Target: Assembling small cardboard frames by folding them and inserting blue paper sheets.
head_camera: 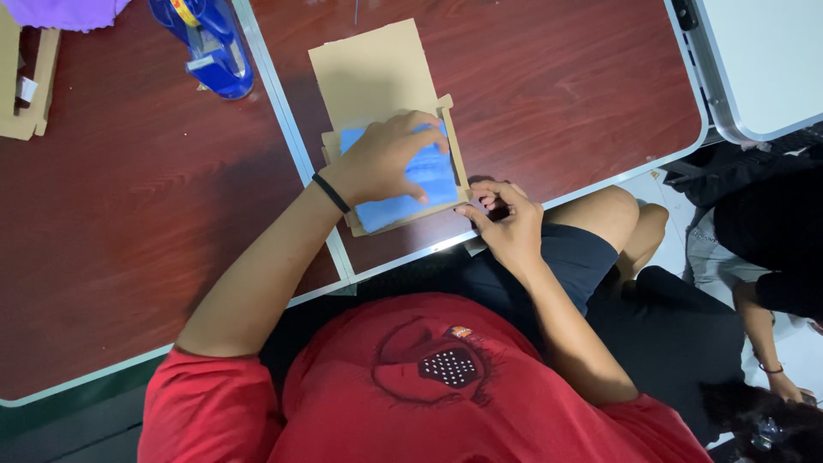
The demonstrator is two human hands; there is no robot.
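Note:
A shallow cardboard box lies open on the dark red-brown table, its lid flap stretched away from me. Inside it sits a flat blue pad. My left hand, a black band on its wrist, lies flat on the blue pad with the fingers spread, pressing it into the box. My right hand is at the box's near right corner, by the table's front edge, with the fingers curled on the cardboard rim.
A blue tape dispenser stands at the back left, beside a metal seam between two tabletops. Purple cloth and another cardboard piece lie far left. A white table and another seated person are at right.

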